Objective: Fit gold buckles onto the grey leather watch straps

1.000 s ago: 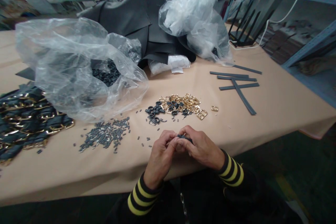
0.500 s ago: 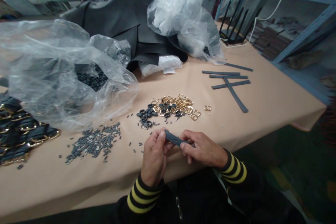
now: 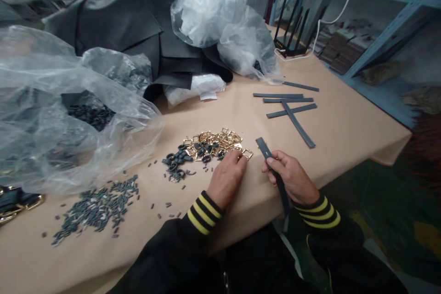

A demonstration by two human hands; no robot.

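Note:
My left hand (image 3: 228, 178) is at the right front edge of a pile of gold buckles (image 3: 223, 138). Its fingers are curled downward and their tips are hidden, right beside a gold buckle (image 3: 247, 153); whether they grip it does not show. Pinched in my right hand (image 3: 292, 177) is a dark grey strap (image 3: 264, 148) with a small slot. The strap's far end points up and left over the table, and its tail hangs down past the table edge. Dark grey loops (image 3: 177, 161) lie against the left of the buckle pile.
Several dark strips (image 3: 298, 124) lie to the right. Small dark pieces (image 3: 98, 206) are heaped at left front. A clear plastic bag (image 3: 113, 133) holds dark parts. Behind stand dark sheet material (image 3: 117, 23), another plastic bag (image 3: 213, 14) and a black router (image 3: 291, 46). Finished-looking buckled pieces (image 3: 17, 200) sit far left.
My left hand has let go of the strap and moved up to the buckle pile. My right hand has shifted right with the strap, now more upright. The view has turned slightly right.

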